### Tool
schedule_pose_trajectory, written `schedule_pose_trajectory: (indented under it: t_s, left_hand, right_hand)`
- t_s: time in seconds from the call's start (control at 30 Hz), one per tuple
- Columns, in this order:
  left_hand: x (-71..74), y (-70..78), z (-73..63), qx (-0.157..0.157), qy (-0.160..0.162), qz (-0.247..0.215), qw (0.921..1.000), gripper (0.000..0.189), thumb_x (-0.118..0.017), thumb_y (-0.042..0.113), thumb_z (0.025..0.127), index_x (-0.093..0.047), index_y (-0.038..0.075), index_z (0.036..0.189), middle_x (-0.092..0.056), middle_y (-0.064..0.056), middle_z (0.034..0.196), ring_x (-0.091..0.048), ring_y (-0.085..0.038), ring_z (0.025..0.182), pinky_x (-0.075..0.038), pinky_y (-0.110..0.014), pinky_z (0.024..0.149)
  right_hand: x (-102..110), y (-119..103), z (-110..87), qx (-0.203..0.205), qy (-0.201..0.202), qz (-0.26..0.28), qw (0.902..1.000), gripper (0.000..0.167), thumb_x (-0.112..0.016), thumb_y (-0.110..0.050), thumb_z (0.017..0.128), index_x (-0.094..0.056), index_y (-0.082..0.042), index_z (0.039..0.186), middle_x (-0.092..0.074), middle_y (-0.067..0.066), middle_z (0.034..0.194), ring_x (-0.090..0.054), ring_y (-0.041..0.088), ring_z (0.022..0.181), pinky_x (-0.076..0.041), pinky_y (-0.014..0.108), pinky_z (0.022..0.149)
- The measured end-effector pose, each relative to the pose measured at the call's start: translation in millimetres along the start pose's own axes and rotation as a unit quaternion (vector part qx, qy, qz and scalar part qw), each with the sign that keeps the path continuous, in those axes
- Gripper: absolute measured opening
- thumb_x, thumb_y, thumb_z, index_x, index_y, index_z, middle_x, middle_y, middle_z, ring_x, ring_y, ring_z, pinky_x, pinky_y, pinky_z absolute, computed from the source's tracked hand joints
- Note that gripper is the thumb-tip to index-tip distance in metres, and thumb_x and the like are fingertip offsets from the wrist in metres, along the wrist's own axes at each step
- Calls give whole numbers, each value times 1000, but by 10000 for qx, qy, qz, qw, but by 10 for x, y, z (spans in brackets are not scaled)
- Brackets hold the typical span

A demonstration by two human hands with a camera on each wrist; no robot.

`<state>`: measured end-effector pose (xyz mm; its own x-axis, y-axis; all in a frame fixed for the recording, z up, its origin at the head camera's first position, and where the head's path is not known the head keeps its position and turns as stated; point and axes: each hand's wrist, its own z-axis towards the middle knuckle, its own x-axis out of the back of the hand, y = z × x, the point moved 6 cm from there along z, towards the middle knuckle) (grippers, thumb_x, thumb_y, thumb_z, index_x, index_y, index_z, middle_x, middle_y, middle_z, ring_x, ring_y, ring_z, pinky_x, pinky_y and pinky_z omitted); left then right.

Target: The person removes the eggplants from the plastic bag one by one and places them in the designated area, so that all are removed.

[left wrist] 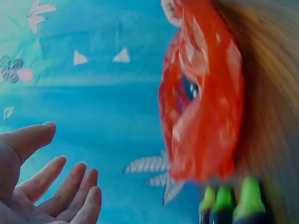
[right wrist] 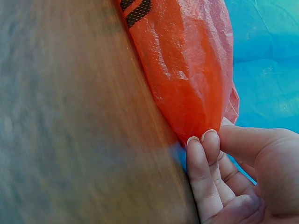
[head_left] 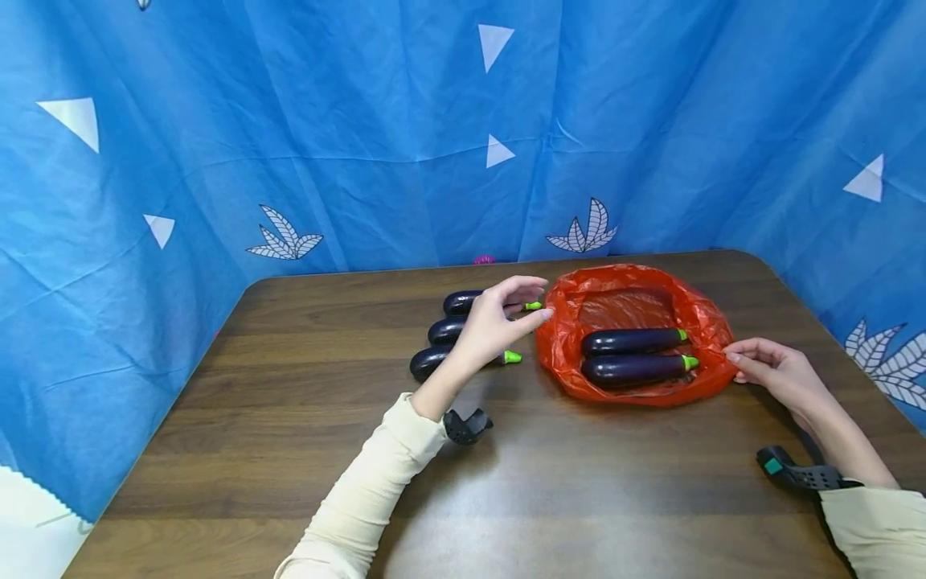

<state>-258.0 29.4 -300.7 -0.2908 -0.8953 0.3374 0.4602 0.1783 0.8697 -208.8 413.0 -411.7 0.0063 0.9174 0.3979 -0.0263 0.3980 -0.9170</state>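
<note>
A red plastic bag lies spread wide on the table, its mouth facing up. Two dark purple eggplants with green stems, one behind the other, lie side by side inside it. At the bag's right edge my right hand pinches the plastic between thumb and fingertips, seen closely in the right wrist view. My left hand hovers over three more eggplants, fingers apart and holding nothing, fingertips near the bag's left rim. It partly hides those eggplants; their green stems show in the left wrist view.
The brown wooden table runs back to a blue patterned cloth hanging behind and along the sides. Each wrist wears a black strap device, the left one close over the tabletop. A white patch shows at the lower left.
</note>
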Motion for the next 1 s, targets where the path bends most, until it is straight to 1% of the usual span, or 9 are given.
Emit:
schedule_pose_trajectory:
  t_s: [0.13,0.2,0.27,0.37,0.5,0.6,0.7,0.87,1.0]
  left_hand:
    - [-303,49,197,-155,-217,41,9996,34,-71,13,85,-61,4,116,-64,-5,107,-59,-7,94,-46,-25,85]
    - [-456,28,280,-190,-293,106,9993,34,-71,13,84,-61,2,116,-65,-4,107,-59,-7,94,-46,-24,84]
    - [-596,-23,350,-183,-363,131,9991,34,-71,12,85,-61,2,116,-65,-4,106,-60,-10,94,-46,-21,82]
    - [-785,-140,425,-72,-480,79,9988,32,-70,10,85,-62,2,115,-65,-4,104,-62,-14,94,-46,-18,80]
    - [-987,-280,498,112,-718,201,9972,33,-69,11,86,-61,2,116,-65,-7,106,-61,-18,98,-45,-17,81]
    - [-1092,-352,531,271,-945,418,9943,38,-69,15,86,-60,2,120,-63,-9,114,-59,-17,104,-44,-18,85]
    - [-1158,-419,541,419,-1088,553,9916,42,-70,18,85,-58,4,123,-60,-9,120,-56,-16,108,-43,-22,88]
    - [-1204,-507,538,538,-1067,622,9909,42,-71,16,84,-58,3,122,-61,-9,120,-56,-18,110,-43,-25,90]
    - [-1212,-516,539,540,-1007,652,9913,42,-71,15,84,-58,2,122,-60,-11,120,-56,-19,109,-43,-24,90]
  right_hand:
    - [-5,-5,0,78,11,29,10000,10,-55,-13,96,-64,-16,98,-62,-13,85,-58,6,71,-49,16,63]
    - [-12,6,-10,116,33,52,9999,10,-55,-13,96,-64,-16,98,-62,-13,85,-58,6,70,-49,16,63]
    - [-26,16,-14,147,28,65,9999,10,-55,-13,96,-64,-15,98,-62,-13,85,-58,6,71,-49,16,63]
    - [-52,28,-16,171,20,31,9998,10,-55,-13,96,-64,-12,99,-62,-13,85,-59,7,70,-49,16,63]
    - [-67,30,-15,188,40,6,9998,10,-55,-14,96,-63,-10,99,-62,-14,85,-59,6,71,-49,17,63]
    - [-57,27,-18,175,53,30,9998,11,-55,-14,96,-63,-9,100,-63,-13,85,-59,6,71,-49,17,63]
    - [-44,23,-19,163,63,3,9998,11,-55,-14,96,-63,-8,100,-62,-13,85,-59,7,71,-49,16,63]
    - [-27,11,-21,129,78,-38,9999,12,-55,-15,96,-62,-7,101,-62,-12,86,-59,7,71,-49,16,64]
    - [-4,-1,-24,125,106,-48,9999,12,-55,-15,96,-62,-8,101,-62,-12,86,-58,7,71,-49,16,64]
